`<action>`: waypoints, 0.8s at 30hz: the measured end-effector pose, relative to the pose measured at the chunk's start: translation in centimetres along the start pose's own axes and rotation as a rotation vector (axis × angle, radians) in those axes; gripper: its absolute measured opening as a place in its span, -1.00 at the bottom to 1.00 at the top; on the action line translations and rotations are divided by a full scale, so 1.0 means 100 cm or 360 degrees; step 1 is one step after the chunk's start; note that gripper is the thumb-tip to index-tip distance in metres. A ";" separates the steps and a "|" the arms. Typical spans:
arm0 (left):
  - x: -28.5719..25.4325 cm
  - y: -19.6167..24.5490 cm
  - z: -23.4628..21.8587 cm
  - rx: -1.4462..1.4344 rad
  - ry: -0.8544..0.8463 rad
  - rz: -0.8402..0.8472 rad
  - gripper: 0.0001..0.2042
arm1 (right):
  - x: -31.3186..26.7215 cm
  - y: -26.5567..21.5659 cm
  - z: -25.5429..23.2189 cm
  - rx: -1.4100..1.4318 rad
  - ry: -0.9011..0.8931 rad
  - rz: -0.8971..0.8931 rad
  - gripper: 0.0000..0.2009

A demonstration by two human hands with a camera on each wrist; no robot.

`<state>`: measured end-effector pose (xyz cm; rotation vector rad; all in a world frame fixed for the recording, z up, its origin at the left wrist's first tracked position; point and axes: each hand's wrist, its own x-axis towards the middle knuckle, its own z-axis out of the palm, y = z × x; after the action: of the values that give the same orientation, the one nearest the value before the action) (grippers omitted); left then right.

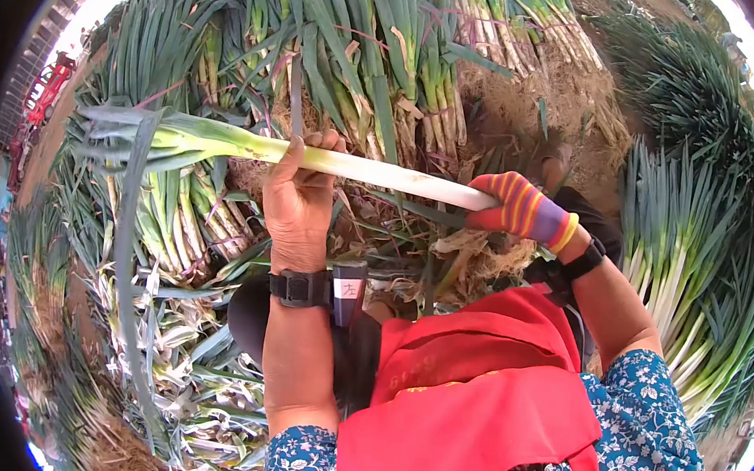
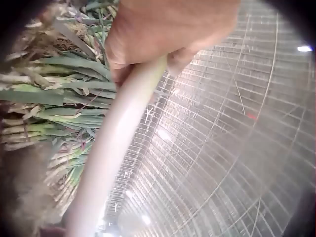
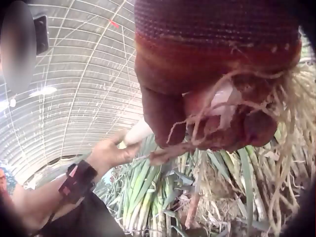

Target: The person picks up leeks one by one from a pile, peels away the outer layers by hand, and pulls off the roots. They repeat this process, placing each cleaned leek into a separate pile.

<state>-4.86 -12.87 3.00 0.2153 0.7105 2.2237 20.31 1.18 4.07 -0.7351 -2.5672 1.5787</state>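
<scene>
A long green onion is held nearly level across the front of the body, leaves to the left and white stalk to the right. My bare left hand grips it where the white turns pale green. My right hand, in a striped knit glove, is wrapped round the root end. Thin roots stick out beside the gloved fingers in the right wrist view. From the leafy end a long, withered leaf hangs down. In the left wrist view the white stalk runs down from the left fingers.
Tied bundles of green onions lie ahead, with more piled at the right. Stripped leaves litter the lower left. Loose dry roots and husks lie below the right hand. A red apron covers the lap.
</scene>
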 end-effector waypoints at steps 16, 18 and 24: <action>-0.029 -0.038 0.006 0.0200 0.0289 -0.0231 -0.82 | 0.069 -0.005 0.051 -0.1462 0.0720 -0.0496 -0.85; -0.030 -0.034 0.004 0.0266 0.0271 -0.0221 -0.83 | 0.053 0.035 0.043 -0.1452 0.0706 -0.0343 -0.85; -0.021 -0.003 -0.008 0.0382 -0.0100 -0.0059 -0.80 | -0.014 0.185 0.002 -0.1630 0.0396 0.0145 -0.50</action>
<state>-3.54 -14.53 2.34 0.3863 0.9389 2.0851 28.38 7.28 -11.49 -0.9901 -3.0290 0.0250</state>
